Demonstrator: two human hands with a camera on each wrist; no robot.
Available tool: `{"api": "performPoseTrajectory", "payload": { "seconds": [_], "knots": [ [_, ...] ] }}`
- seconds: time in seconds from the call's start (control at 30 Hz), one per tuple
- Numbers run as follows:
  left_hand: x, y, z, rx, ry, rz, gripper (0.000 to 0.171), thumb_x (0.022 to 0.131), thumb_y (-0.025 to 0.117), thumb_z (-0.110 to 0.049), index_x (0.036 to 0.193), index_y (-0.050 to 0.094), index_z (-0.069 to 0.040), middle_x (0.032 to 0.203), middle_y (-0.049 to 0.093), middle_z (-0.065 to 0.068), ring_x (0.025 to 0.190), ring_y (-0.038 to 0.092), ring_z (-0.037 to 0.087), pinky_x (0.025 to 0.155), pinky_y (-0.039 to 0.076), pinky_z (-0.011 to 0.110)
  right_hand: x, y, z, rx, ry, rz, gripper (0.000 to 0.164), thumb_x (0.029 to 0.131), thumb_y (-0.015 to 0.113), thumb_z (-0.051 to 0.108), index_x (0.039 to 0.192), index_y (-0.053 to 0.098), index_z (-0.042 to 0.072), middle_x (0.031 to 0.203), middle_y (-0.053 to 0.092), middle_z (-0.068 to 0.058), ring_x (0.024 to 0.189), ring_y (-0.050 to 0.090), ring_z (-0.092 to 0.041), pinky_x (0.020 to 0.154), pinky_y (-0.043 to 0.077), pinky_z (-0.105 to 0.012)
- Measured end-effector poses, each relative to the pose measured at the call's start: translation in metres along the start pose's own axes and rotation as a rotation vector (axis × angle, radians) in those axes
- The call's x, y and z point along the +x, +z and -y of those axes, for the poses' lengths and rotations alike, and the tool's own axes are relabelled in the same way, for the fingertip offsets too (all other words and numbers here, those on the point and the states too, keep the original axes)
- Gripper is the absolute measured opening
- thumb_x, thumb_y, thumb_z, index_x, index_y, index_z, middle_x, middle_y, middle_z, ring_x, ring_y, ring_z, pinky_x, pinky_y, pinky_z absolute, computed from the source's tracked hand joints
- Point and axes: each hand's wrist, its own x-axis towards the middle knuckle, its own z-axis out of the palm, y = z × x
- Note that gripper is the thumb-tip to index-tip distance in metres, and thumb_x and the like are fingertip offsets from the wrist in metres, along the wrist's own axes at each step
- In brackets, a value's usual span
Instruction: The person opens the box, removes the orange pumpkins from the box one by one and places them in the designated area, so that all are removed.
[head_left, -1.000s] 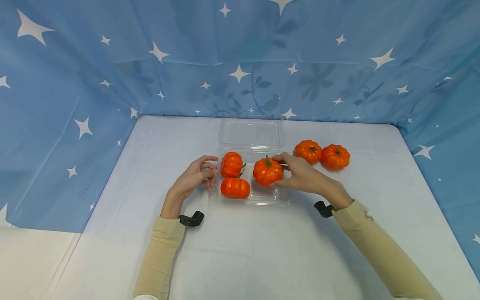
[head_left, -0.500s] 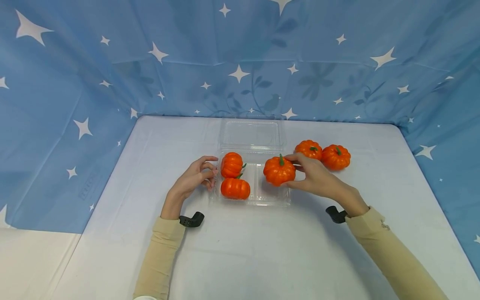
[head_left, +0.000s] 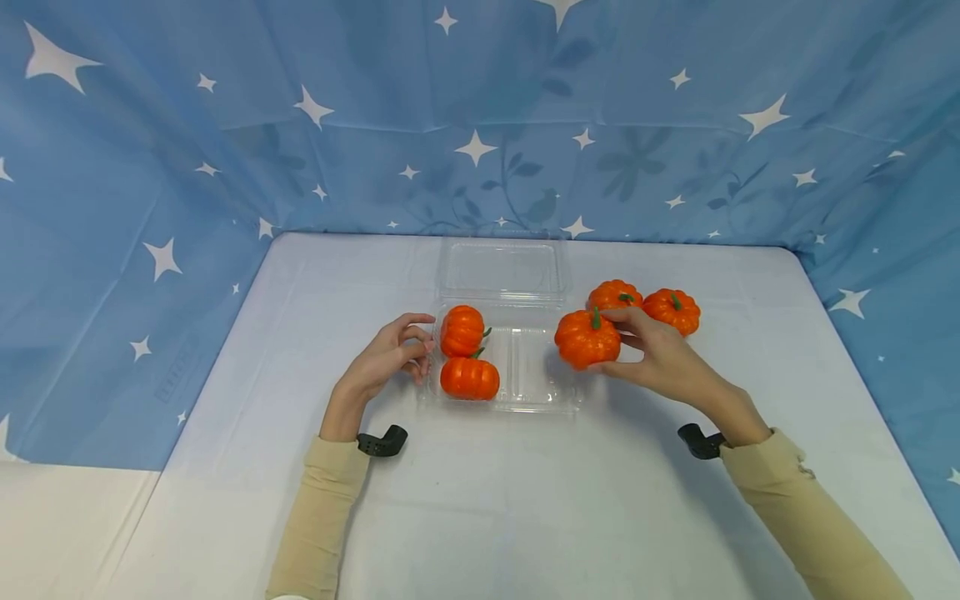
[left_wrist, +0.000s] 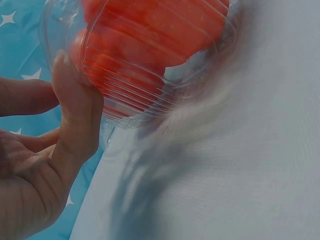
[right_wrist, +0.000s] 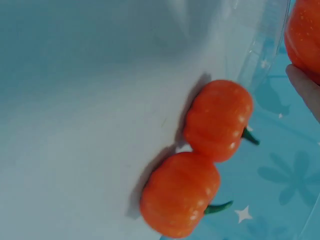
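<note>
While the right hand (head_left: 654, 353) grips the held pumpkin (head_left: 585, 342) by its right side, thumb at the near side and fingers at the far one, the stem (head_left: 596, 318) is free and upright, probably the surest hold on so round a body. That pumpkin is over the right edge of the clear container (head_left: 532, 367), just in front of the back loose pumpkin (head_left: 613, 294) on the tabletop (head_left: 487, 508). Loosely bent, the left hand (head_left: 390, 352) touches the container's left edge, perhaps to steady so light a box; whether it pinches the rim, I cannot tell. In the left compartment, the rear boxed pumpkin (head_left: 461, 331) and front boxed pumpkin (head_left: 468, 379) lie tipped, perhaps to fit. The held one looks glossy, orange, squat and ribbed, its stem green
</note>
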Motion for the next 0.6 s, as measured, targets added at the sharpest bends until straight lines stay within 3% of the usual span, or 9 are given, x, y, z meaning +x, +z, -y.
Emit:
{"api": "performPoseTrajectory", "payload": {
  "seconds": [0.33, 0.6],
  "knots": [
    [0.000, 0.001, 0.000, 0.009, -0.003, -0.006, 0.053, 0.101, 0.057, -0.007, 0.151, 0.038, -0.001, 0.110, 0.056, 0.024, 0.065, 0.059, 0.018, 0.057, 0.057, 0.028, -0.012, -0.009, -0.011, 0.003, 0.068, -0.017, 0.071, 0.086, 0.085, 0.019, 0.140, 0.047, -0.007, 0.142, 0.054, -0.027, 0.128, 0.058, -0.050, 0.100, 0.050, -0.052],
    [0.000, 0.001, 0.000, 0.013, -0.005, -0.011, 0.053, 0.101, 0.055, -0.005, 0.151, 0.038, 0.000, 0.110, 0.056, 0.024, 0.064, 0.058, 0.018, 0.057, 0.056, 0.028, -0.020, -0.010, -0.029, -0.059, 0.090, -0.034, 0.068, 0.087, 0.084, 0.016, 0.136, 0.046, -0.010, 0.139, 0.056, -0.031, 0.124, 0.059, -0.053, 0.098, 0.051, -0.056]
  ]
}}
